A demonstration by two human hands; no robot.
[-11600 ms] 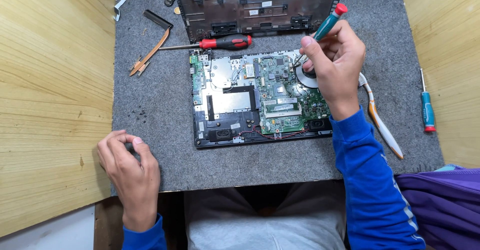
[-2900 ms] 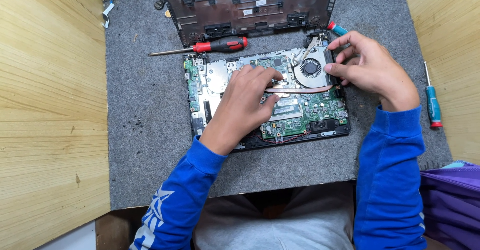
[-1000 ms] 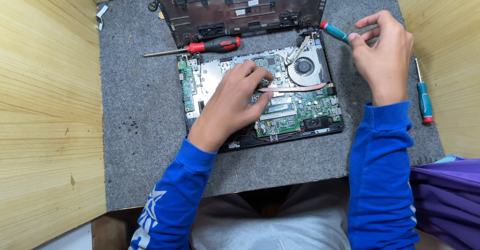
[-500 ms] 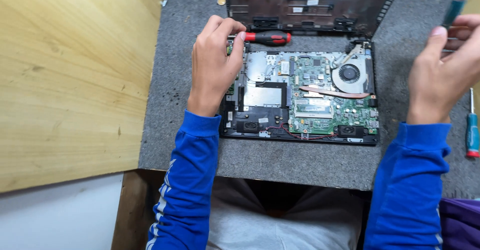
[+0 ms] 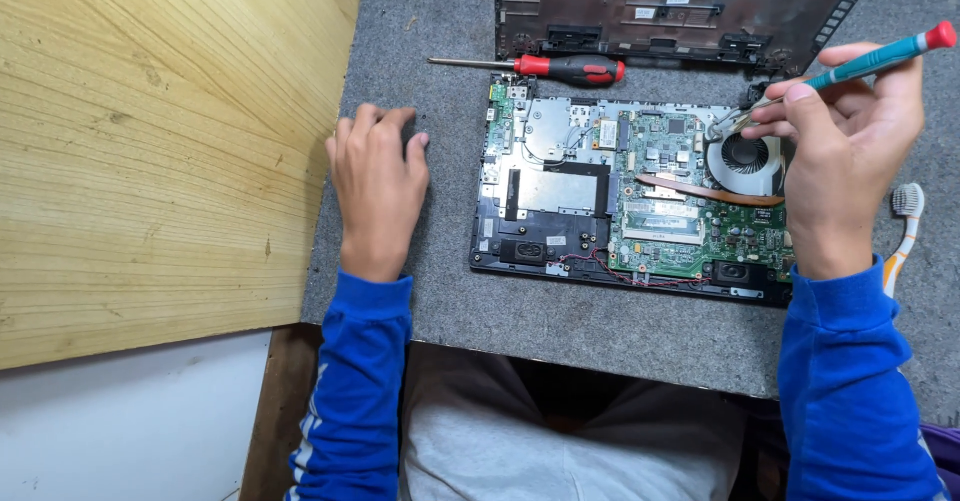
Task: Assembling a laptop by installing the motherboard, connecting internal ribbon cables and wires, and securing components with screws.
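The left hand (image 5: 377, 186) lies flat, palm down, fingers loosely together and pointing away. The right hand (image 5: 848, 151) is raised, its fingers curled in a pinching grip, both forearms in blue sleeves.

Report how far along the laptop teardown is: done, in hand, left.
Done: the bottom cover is off and lies behind the opened laptop, so the motherboard is bare. In hand: the right hand holds a teal screwdriver with its tip at the cooling fan; the left hand rests on the grey mat. Left: fan, copper heat pipe and board are all in place.

Blue long sleeves (image 5: 352, 381) with white stripes, grey trousers (image 5: 560, 451).
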